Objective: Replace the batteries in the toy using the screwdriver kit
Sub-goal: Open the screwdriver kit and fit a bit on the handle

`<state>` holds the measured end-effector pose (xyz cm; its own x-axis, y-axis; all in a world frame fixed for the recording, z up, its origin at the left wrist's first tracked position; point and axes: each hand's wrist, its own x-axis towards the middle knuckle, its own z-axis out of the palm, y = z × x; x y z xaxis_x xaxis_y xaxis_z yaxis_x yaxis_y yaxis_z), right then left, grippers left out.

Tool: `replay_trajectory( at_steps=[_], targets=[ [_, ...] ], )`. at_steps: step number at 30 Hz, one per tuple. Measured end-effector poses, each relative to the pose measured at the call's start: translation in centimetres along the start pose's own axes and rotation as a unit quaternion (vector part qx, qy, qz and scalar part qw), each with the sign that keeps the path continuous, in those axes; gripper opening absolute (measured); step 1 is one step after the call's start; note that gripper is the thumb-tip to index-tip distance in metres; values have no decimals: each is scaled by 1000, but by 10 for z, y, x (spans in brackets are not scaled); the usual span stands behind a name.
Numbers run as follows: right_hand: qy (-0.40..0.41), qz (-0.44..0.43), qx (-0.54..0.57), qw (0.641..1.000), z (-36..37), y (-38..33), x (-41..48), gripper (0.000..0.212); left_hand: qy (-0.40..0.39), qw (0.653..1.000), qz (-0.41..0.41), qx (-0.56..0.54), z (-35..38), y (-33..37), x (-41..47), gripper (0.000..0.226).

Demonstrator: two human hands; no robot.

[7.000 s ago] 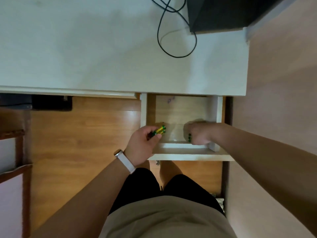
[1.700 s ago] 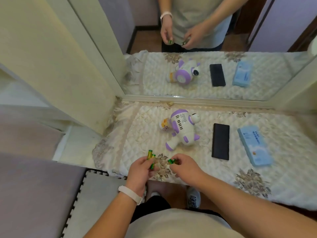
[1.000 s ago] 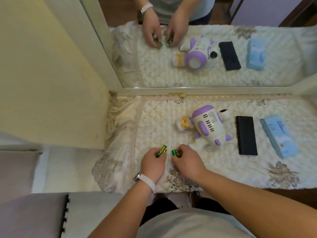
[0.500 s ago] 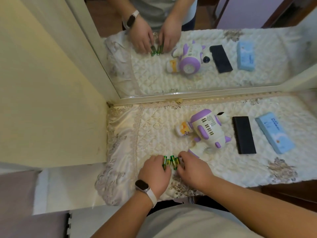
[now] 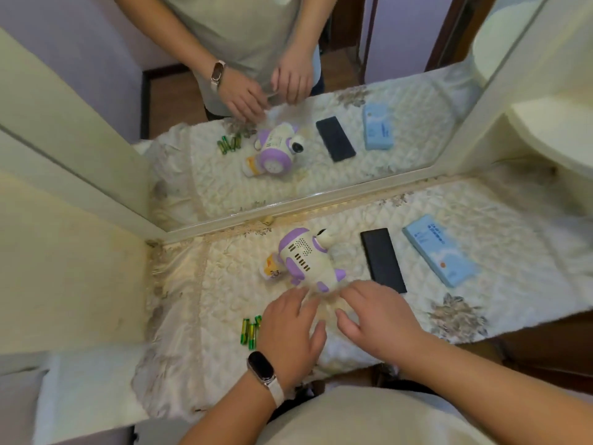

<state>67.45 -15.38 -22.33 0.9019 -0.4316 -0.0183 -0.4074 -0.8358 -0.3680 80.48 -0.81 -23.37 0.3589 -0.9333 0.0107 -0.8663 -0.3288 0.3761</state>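
Released now, the batteries point(image 5: 249, 330) lie on the cloth point(image 5: 221, 284); left hand point(image 5: 290, 332) and right hand point(image 5: 378, 319), fingers spread and empty, reach for the toy point(image 5: 305, 261), which likely needs turning over

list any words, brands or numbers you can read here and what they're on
No text can be read here.
Light blue box: lines of dark print on its top, too blurred to read.
Green batteries: any label is too small to read.
Toy: a marking on its yellow part, blurred.
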Motion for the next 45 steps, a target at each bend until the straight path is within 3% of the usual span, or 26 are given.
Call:
replay_trajectory(
  at_steps=[5,9,12,16,20,24,26,29,33,39,42,45],
  targets=[
    [-63,35,-31,997,-13,75,-15,40,-33,997,43,50,25,63,40,42],
    [-113,67,-35,991,-11,120,-19,51,-85,995,19,47,52,94,75,44],
    [-139,51,-24,989,2,144,-19,58,-113,991,-45,55,75,103,96,43],
    [-157,13,-2,988,15,163,-25,56,-114,974,-190,-52,104,111,107,47],
    [-160,-7,39,986,18,176,-31,56,-59,930,-326,-158,116,116,118,49],
    [-163,-21,54,985,17,183,-34,57,-9,835,-462,-298,111,128,142,21],
    [-172,-26,55,983,16,186,-35,58,-22,807,-497,-318,111,125,152,27],
    [-173,-46,53,982,17,190,-36,60,-41,785,-505,-357,110,129,160,27],
    [-184,-53,69,979,3,193,-36,58,-27,789,-488,-372,105,137,157,24],
    [-140,11,179,974,-34,184,-28,48,7,732,-458,-505,79,145,149,20],
    [-99,92,278,951,-56,172,-20,34,16,713,-432,-552,59,146,147,25],
    [-52,164,388,905,-71,151,-6,14,33,712,-408,-571,34,146,144,26]
  ],
)
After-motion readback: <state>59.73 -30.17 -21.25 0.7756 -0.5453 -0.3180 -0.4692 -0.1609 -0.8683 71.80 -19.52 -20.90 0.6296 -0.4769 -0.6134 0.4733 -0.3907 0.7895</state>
